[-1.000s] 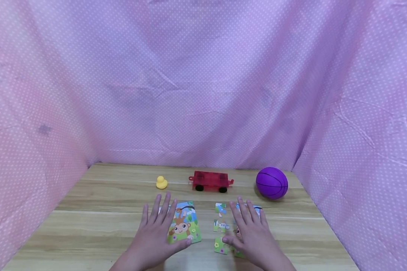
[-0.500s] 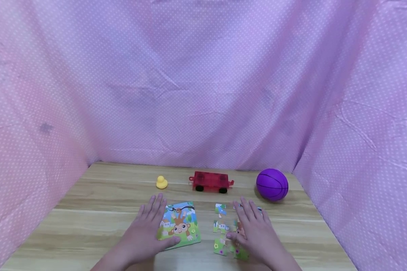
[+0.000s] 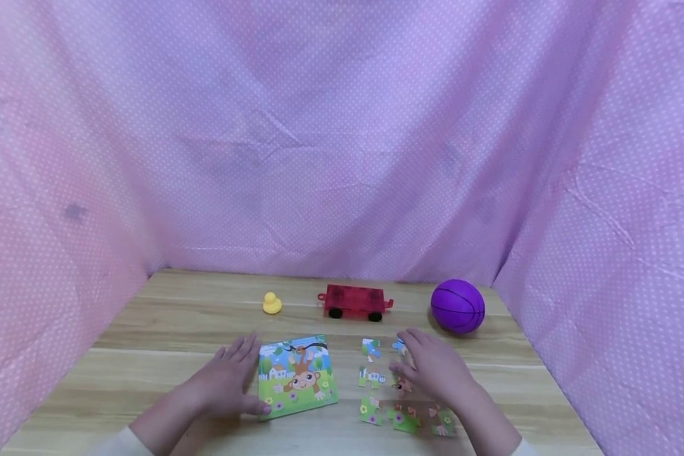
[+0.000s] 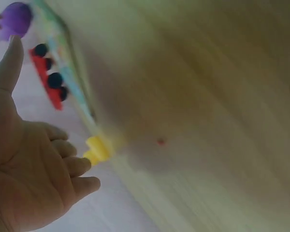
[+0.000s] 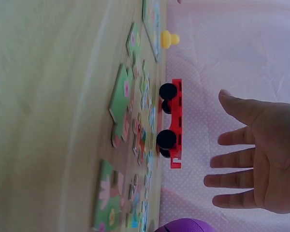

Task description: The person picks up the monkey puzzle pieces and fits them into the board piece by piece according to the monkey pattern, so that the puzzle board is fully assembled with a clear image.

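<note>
In the head view my left hand (image 3: 225, 378) is beside the left edge of a square picture board (image 3: 299, 378) showing a hanging monkey. Its thumb overlaps the board's lower left corner; I cannot tell whether it touches. The left wrist view shows that palm with the fingers bent loosely and nothing held. My right hand (image 3: 433, 364) is over the right part of a set of spread jigsaw pieces (image 3: 370, 376), hiding some of them. Its fingers (image 5: 237, 158) are straight and spread in the right wrist view, holding nothing. A lower piece (image 5: 120, 94) lies flat on the wood.
Behind the puzzle, a yellow rubber duck (image 3: 271, 304), a red toy wagon (image 3: 354, 300) with black wheels and a purple ball (image 3: 458, 306) stand along the back of the wooden table (image 3: 165, 329). A pink dotted cloth (image 3: 330, 158) hangs around the back and sides.
My left hand has moved left, uncovering the picture board. My right hand has shifted slightly up and right, so more lower jigsaw pieces show. Both sleeve cuffs have come into view.
</note>
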`<act>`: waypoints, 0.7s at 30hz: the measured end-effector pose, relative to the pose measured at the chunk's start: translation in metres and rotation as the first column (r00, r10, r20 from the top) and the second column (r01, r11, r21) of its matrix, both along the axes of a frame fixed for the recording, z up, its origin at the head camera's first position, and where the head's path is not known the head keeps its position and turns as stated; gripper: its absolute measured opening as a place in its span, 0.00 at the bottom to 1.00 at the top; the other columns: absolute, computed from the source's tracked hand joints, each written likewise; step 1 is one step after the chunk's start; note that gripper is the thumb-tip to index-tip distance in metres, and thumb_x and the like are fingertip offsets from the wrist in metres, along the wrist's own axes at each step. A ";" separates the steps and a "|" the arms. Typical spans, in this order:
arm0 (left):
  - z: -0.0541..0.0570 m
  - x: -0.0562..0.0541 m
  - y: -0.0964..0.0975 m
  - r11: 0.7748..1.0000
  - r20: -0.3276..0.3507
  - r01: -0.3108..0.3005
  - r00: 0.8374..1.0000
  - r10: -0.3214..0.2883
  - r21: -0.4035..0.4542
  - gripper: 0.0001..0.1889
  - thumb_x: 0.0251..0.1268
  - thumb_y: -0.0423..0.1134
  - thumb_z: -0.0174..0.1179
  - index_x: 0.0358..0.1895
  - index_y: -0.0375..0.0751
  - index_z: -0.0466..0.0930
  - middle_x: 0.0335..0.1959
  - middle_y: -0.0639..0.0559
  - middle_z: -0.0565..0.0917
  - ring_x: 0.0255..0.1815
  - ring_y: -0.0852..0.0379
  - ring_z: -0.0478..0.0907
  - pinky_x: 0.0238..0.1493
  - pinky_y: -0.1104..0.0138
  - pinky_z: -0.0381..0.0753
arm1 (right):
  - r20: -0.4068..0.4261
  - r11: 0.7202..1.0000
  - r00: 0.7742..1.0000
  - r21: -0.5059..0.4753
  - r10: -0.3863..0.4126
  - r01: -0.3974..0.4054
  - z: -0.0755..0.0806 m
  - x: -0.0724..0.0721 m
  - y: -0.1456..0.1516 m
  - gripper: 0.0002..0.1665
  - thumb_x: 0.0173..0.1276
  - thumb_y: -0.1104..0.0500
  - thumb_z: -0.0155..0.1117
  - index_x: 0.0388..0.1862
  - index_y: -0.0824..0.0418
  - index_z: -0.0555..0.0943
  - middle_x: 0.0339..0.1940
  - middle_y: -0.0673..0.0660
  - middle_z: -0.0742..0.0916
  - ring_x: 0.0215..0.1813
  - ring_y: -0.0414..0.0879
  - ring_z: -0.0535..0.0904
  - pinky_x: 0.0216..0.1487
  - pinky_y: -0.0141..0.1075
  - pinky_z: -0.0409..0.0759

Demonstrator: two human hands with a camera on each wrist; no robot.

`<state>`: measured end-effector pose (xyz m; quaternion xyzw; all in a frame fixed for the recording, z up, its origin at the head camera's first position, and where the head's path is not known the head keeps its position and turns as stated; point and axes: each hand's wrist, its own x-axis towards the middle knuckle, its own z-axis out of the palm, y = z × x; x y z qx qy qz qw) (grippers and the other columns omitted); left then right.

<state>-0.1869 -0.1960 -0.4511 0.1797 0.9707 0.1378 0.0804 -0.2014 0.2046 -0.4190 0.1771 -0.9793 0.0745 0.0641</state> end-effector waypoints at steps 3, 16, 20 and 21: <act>-0.006 -0.008 -0.003 1.000 0.069 0.010 0.998 -0.008 -0.026 0.67 0.39 0.78 0.63 0.76 0.32 0.52 0.79 0.37 0.49 0.79 0.34 0.45 0.74 0.36 0.46 | 0.023 1.000 1.000 -0.002 0.007 -0.007 0.000 -0.012 -0.004 0.36 0.66 0.38 0.64 0.65 0.57 0.76 0.62 0.60 0.82 0.64 0.59 0.76 0.65 0.55 0.73; -0.019 -0.034 0.010 0.996 0.101 0.052 0.994 -0.045 -0.071 0.63 0.43 0.78 0.61 0.76 0.35 0.55 0.79 0.40 0.53 0.79 0.37 0.47 0.74 0.38 0.49 | 0.101 0.994 0.993 0.090 0.055 -0.064 -0.019 -0.059 -0.022 0.31 0.59 0.43 0.71 0.57 0.59 0.81 0.52 0.56 0.86 0.56 0.55 0.81 0.58 0.50 0.79; -0.015 -0.034 0.016 0.996 0.115 0.059 0.992 -0.051 -0.072 0.62 0.44 0.77 0.61 0.76 0.36 0.54 0.80 0.41 0.52 0.80 0.38 0.46 0.75 0.39 0.48 | 0.133 0.988 0.988 0.118 0.080 -0.096 -0.024 -0.072 -0.031 0.26 0.58 0.43 0.73 0.49 0.57 0.82 0.42 0.52 0.85 0.45 0.51 0.82 0.44 0.47 0.82; -0.014 -0.035 0.017 0.996 0.120 0.060 0.991 -0.051 -0.070 0.63 0.44 0.78 0.61 0.77 0.36 0.54 0.80 0.41 0.52 0.80 0.38 0.46 0.75 0.39 0.48 | 0.146 0.987 0.986 0.123 0.085 -0.103 -0.025 -0.074 -0.033 0.24 0.58 0.43 0.73 0.47 0.56 0.83 0.41 0.51 0.85 0.44 0.50 0.82 0.42 0.46 0.82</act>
